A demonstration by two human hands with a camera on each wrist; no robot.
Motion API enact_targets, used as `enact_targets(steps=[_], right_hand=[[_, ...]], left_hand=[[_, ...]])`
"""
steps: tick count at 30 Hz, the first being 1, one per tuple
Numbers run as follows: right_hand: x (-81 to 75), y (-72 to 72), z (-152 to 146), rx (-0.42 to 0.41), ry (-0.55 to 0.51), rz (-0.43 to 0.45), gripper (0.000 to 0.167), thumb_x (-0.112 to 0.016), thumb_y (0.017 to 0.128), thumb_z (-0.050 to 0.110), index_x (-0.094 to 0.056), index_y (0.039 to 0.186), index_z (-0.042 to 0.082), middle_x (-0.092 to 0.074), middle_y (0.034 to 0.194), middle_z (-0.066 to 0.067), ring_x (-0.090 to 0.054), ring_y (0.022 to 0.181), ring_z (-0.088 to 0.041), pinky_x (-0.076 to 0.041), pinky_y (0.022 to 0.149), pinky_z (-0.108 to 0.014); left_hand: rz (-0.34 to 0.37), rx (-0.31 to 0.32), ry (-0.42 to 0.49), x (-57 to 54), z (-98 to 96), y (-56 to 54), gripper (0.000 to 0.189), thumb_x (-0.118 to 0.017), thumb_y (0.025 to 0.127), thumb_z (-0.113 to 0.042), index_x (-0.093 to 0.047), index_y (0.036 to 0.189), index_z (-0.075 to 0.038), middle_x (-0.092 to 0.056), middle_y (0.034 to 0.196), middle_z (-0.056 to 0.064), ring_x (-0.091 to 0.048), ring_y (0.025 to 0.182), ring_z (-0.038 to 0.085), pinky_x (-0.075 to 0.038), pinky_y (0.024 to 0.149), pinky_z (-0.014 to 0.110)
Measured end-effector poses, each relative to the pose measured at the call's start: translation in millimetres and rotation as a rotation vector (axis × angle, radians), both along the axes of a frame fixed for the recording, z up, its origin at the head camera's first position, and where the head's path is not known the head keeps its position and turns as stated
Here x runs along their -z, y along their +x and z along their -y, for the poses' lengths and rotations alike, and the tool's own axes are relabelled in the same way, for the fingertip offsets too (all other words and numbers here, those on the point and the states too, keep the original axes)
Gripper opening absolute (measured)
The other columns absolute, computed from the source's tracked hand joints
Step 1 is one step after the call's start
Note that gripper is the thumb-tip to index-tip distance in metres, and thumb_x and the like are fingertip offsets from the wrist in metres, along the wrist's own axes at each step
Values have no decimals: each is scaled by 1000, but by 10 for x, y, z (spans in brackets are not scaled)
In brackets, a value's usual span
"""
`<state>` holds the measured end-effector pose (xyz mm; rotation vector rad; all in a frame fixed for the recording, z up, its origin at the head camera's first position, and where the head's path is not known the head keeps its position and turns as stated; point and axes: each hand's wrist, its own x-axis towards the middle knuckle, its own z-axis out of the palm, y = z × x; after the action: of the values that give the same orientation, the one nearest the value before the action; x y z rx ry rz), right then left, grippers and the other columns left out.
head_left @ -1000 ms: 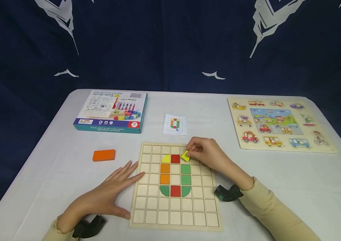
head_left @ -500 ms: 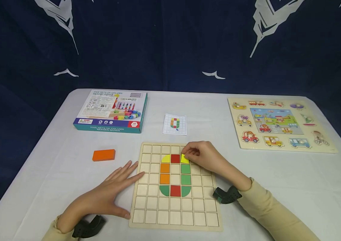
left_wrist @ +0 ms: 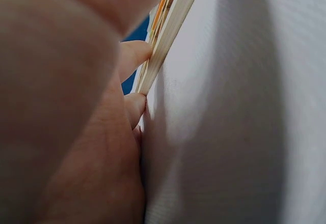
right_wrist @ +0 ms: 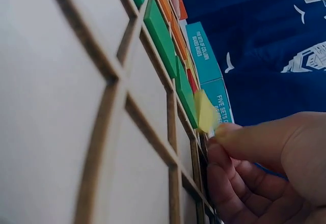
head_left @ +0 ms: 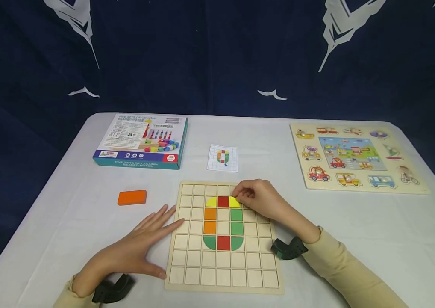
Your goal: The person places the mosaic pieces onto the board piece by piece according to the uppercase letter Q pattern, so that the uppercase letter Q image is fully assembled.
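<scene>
My right hand (head_left: 261,196) pinches a yellow quarter-round tile (right_wrist: 205,113) between thumb and fingers, at the cell right of the upper red tile (head_left: 223,202). In the right wrist view this tile stands tilted beside a green tile (right_wrist: 186,95). The wooden grid board (head_left: 223,271) carries a ring of tiles: another yellow quarter-round (head_left: 211,202), orange squares (head_left: 210,214), green squares (head_left: 236,228), a lower red square (head_left: 223,243) and green quarter-rounds (head_left: 210,243). My left hand (head_left: 136,246) lies with spread fingers at the board's left edge, fingertips touching it.
An orange block (head_left: 132,197) lies left of the board. Behind it is a bead-set box (head_left: 140,145). A small printed pattern card (head_left: 222,158) lies beyond the board. A wooden vehicle puzzle (head_left: 356,158) sits at the back right. A dark patterned cloth (head_left: 210,55) hangs behind the table.
My right hand has come slightly down toward the board with the yellow tile, which has turned and now overlaps the cell beside the red one. My left hand has stayed still.
</scene>
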<state>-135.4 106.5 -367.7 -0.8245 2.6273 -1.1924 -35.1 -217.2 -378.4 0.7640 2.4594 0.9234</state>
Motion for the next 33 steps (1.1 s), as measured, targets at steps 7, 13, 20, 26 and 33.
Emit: enact_targets(steps=[7,13,20,26,33], right_hand=[[8,0,-14,-22,-35,-9,12,-71,80,-1,-70,89,7,-57,75,4,-51,67,-12,-45,59,-24],[13,8,0,-106,-29,-34,22,-76,77,4,-72,98,7,-55,78,5,-48,68,-13,-41,58,-23],[23,6,-5,-102,-3,-21,21,-75,78,3,-72,98,8,-58,85,2,-48,69,-12,-42,58,-23],[13,3,-33,-111,5,-21,21,-74,78,0,-73,97,8,-60,87,3,-48,69,-13,-42,59,-23],[4,3,-25,-133,13,-38,22,-72,79,-1,-72,99,7,-63,90,2,-49,70,-12,-43,59,-23]], left_hand=[[-16,7,17,10,5,-2,110,-82,58,-52,-26,149,-26,-2,156,1,7,140,24,3,107,54],[-11,9,16,12,8,-1,110,-82,58,-52,-26,149,-26,-2,156,1,8,140,23,3,107,53],[-13,11,25,14,2,-6,109,-82,59,-52,-27,149,-25,-3,156,1,7,140,23,3,107,53],[-17,11,21,17,2,-9,109,-82,58,-51,-27,149,-26,-3,156,1,7,140,23,3,107,53],[-11,9,23,13,4,-4,109,-83,59,-50,-27,149,-26,-3,156,0,7,140,23,4,107,52]])
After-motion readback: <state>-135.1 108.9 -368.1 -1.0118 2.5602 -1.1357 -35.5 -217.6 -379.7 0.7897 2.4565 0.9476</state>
